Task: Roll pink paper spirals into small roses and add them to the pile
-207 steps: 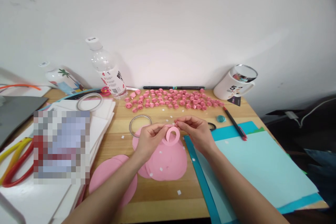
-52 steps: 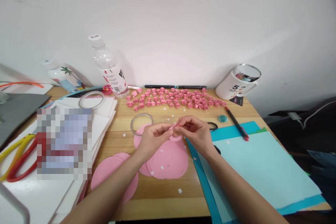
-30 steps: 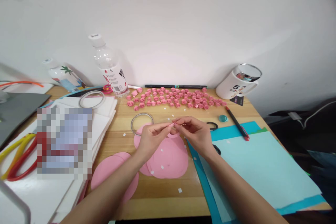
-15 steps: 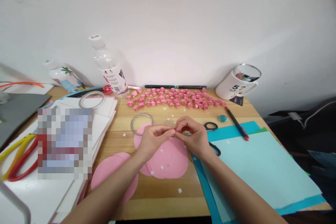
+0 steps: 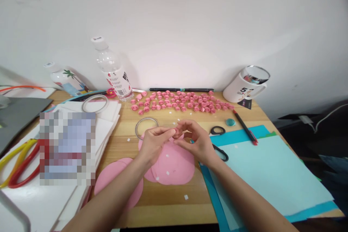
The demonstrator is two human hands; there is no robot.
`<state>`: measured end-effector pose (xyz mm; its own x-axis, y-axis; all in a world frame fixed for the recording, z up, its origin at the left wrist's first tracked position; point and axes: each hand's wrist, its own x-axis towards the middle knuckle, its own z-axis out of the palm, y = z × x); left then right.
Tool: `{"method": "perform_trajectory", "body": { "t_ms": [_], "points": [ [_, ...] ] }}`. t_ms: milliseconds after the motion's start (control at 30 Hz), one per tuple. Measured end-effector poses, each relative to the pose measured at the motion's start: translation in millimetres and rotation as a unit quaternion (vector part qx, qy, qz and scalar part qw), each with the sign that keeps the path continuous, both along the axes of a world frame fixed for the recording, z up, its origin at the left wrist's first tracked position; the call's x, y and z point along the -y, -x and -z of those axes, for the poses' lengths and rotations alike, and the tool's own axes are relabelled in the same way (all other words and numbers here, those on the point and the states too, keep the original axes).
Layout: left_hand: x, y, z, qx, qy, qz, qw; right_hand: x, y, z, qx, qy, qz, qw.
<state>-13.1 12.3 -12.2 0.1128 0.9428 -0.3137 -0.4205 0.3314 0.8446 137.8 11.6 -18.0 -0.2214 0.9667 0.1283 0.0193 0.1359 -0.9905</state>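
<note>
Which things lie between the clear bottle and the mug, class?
In the head view, pink rolls lie between the clear bottle and the mug, with a black pen behind them and a slim white item near the bottle.

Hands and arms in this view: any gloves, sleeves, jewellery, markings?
Two human hands, left hand and right hand, both ungloved, five-fingered. No rings, watch or bracelets visible. Left forearm and right forearm are bare as far as the frame shows, no sleeves. No cables or obvious markings; nail detail too small to tell.
</note>
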Motion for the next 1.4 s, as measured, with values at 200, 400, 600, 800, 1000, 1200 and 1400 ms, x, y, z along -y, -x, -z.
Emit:
{"method": "perform_trajectory", "body": {
  "t_ms": [200, 400, 600, 800, 1000, 1200, 1400],
  "points": [
    [-4, 3, 0.8, 0.083, 0.017, -0.025, 0.996, -2, 1, 0.3, -0.050, 0.113, -0.007, 0.992],
    [-1, 1, 4.0, -0.028, -0.003, -0.045, 0.999, -4, -2, -4.7, -0.115, 0.142, 0.029, 0.983],
    [2, -2, -5.6, -0.122, -0.057, 0.016, 0.991, -5, -1, -5.8, -0.119, 0.112, 0.086, 0.983],
    [2, -2, -6.9, -0.136, -0.053, 0.016, 0.989, -4, -2, -4.1, -0.088, 0.072, 0.100, 0.988],
    [5, -4, -3.4, -0.151, -0.092, 0.029, 0.984, -3, -3, -1.2, -0.064, 0.041, 0.078, 0.994],
    [8, -7, -3.2, -0.176, -0.082, 0.018, 0.981, -4, -7, -0.9, -0.018, 0.015, 0.032, 0.999],
    [4, -4, -5.8, -0.109, -0.035, -0.027, 0.993, 0, -3, -3.4, 0.006, -0.057, 0.037, 0.998]
  ]
}}
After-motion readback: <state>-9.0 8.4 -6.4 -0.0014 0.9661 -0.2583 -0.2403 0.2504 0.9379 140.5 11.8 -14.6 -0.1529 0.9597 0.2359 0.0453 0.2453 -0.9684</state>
